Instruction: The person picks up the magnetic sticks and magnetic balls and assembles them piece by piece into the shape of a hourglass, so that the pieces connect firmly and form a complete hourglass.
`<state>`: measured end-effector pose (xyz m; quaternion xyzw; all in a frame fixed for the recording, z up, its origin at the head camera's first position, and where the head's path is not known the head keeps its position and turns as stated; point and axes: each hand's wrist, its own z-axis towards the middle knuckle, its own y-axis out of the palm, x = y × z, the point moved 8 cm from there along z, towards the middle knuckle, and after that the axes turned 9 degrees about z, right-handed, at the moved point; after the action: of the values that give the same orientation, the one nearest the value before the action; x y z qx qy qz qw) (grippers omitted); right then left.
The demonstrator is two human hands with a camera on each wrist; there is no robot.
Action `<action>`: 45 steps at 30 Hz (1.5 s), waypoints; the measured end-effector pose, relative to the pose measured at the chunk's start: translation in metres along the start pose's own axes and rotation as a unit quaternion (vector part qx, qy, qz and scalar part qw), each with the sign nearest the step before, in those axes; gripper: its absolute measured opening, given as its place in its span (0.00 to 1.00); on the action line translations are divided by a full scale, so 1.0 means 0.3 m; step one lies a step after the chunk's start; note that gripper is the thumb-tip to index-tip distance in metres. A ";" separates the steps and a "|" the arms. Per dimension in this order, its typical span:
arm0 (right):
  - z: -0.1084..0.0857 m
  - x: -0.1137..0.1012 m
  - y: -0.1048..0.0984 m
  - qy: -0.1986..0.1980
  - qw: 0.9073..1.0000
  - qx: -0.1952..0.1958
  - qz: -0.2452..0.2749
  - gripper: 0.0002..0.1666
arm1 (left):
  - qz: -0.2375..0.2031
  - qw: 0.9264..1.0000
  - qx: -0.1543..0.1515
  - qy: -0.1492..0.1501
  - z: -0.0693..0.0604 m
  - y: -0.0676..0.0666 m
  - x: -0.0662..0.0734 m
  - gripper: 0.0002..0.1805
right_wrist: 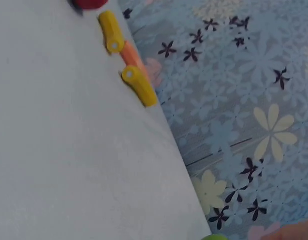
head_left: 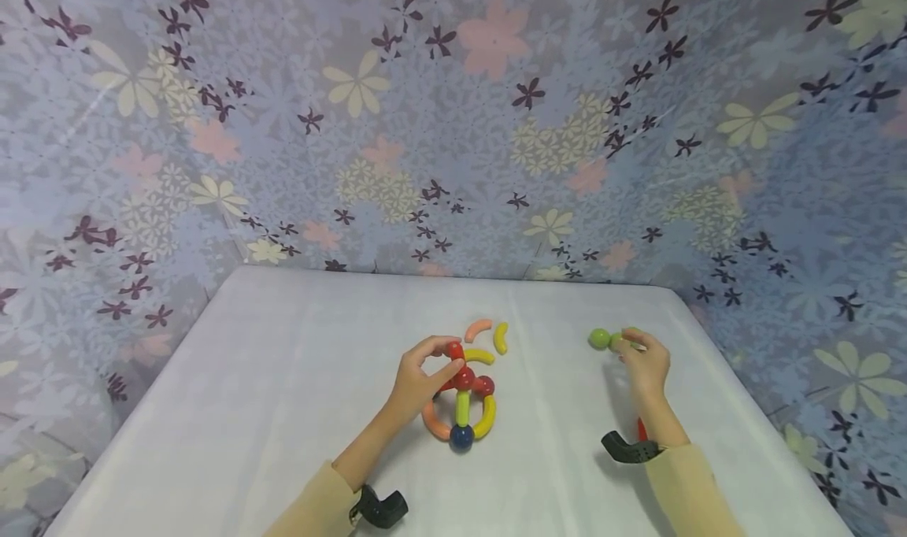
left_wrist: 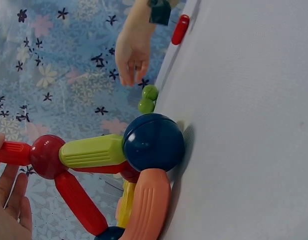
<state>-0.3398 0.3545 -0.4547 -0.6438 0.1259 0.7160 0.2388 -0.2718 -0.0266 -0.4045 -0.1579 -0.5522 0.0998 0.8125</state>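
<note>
My left hand (head_left: pixel 414 375) pinches a red rod (head_left: pixel 456 351) standing on the red ball (head_left: pixel 464 377) at the top of a built frame. From that ball a light green rod (left_wrist: pixel 94 151) slopes to a dark blue ball (left_wrist: pixel 154 142); another red rod (left_wrist: pixel 80 202) also runs down from it. Curved orange (head_left: pixel 434 420) and yellow (head_left: pixel 485 417) pieces lie around the base. My right hand (head_left: pixel 648 368) is over at the right beside green balls (head_left: pixel 599 338), its fingers pointing down in the left wrist view. Fingers partly hide the green balls, and contact is unclear.
Beyond the frame lie a loose orange curved piece (head_left: pixel 478 330) and a yellow one (head_left: pixel 501 338). A red piece (left_wrist: pixel 180 29) lies near my right wrist. The white table (head_left: pixel 283 364) ends at a flowered cloth (head_left: pixel 439 127).
</note>
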 end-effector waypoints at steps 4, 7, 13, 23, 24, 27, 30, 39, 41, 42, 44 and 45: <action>0.029 0.021 0.005 -0.003 0.998 -0.015 -0.068 0.23 | -0.004 1.000 -0.003 -0.005 0.000 0.002 0.000 0.16; 0.043 0.038 0.010 -0.012 0.994 -0.023 -0.103 0.22 | -0.003 1.000 -0.005 -0.008 -0.002 0.005 -0.003 0.16; 0.050 0.042 0.004 -0.037 0.992 0.005 -0.122 0.21 | -0.001 1.000 -0.003 -0.009 -0.002 0.002 -0.004 0.16; -0.042 0.034 -0.155 -0.030 0.989 0.053 -0.133 0.17 | -0.009 1.000 0.005 -0.007 0.013 0.016 -0.042 0.16; -0.061 0.045 -0.178 -0.025 0.988 0.055 -0.139 0.16 | -0.009 1.000 0.007 -0.005 0.017 0.020 -0.058 0.16; -0.120 0.083 -0.234 -0.001 0.988 0.046 -0.147 0.17 | -0.010 1.000 0.009 0.001 0.025 0.032 -0.103 0.15; -0.171 0.109 -0.270 0.026 0.985 0.030 -0.167 0.18 | -0.005 1.000 0.008 0.006 0.024 0.032 -0.106 0.15; -0.258 0.142 -0.298 0.084 0.977 -0.008 -0.196 0.25 | 0.000 1.000 0.005 0.019 0.021 0.032 -0.097 0.16; -0.268 0.143 -0.299 0.088 0.974 -0.015 -0.208 0.26 | 0.000 1.000 0.004 0.021 0.022 0.034 -0.097 0.16; -0.271 0.141 -0.300 0.084 0.972 -0.018 -0.218 0.26 | 0.000 1.000 0.004 0.020 0.023 0.033 -0.098 0.16; -0.273 0.136 -0.302 0.073 0.967 -0.021 -0.241 0.27 | -0.002 1.000 0.006 0.017 0.023 0.031 -0.098 0.16; -0.273 0.133 -0.303 0.066 0.966 -0.022 -0.250 0.27 | -0.002 1.000 0.008 0.016 0.023 0.029 -0.098 0.16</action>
<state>-0.2257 0.3993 -0.4937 -0.7056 -0.0393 0.5919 0.3876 -0.2889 -0.0273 -0.4308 -0.1520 -0.5385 0.0998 0.8228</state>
